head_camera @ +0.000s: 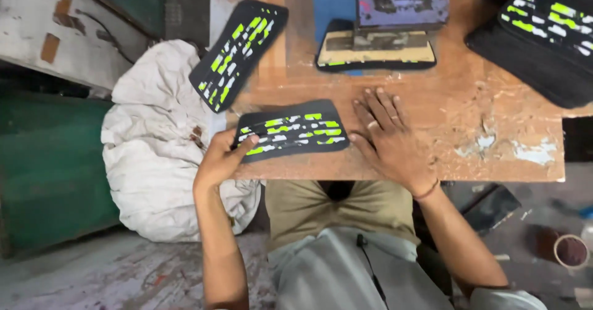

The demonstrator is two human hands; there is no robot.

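A black sheet with green and white cut-out marks (pixel 291 129) lies at the near edge of the worn wooden table (pixel 469 131). My left hand (pixel 221 159) grips its left end, thumb on top. Flat on the wood just right of that sheet rests my right hand (pixel 384 133), fingers spread, holding nothing. A second marked black sheet (pixel 239 50) hangs over the table's left edge. Behind, a metal press block (pixel 401 6) sits on a black-edged cutting pad (pixel 375 55).
A stack of similar black marked sheets (pixel 543 35) fills the table's far right corner. A bulky white sack (pixel 157 143) stands on the floor left of the table. A small round cup (pixel 571 251) sits on the floor at right.
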